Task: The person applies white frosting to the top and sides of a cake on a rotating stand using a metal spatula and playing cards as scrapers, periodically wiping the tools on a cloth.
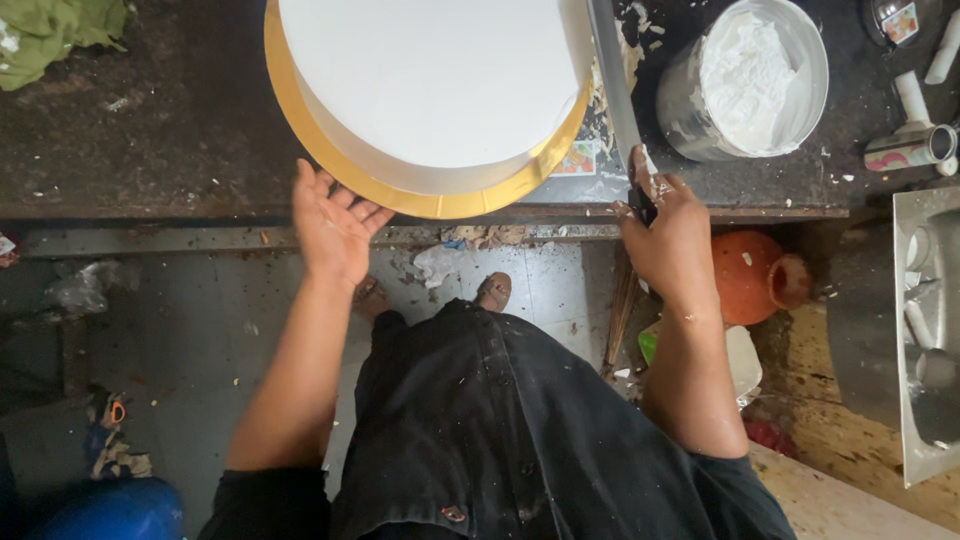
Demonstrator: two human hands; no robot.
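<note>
The soft, easily marred white iced cake (435, 85) sits on a stiff gold board (300, 120) on the counter; the open left hand (333, 225) touches its rim. A long palette knife (618, 95) is gripped in the right hand (668, 235).

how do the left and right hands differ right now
The left hand is open, palm up, fingers spread against the rim of the gold cake board; the right hand is closed around the dark handle of a long metal blade. The left holds nothing; the right grips a tool. Both sit at the counter's front edge, beside the white cake.
</note>
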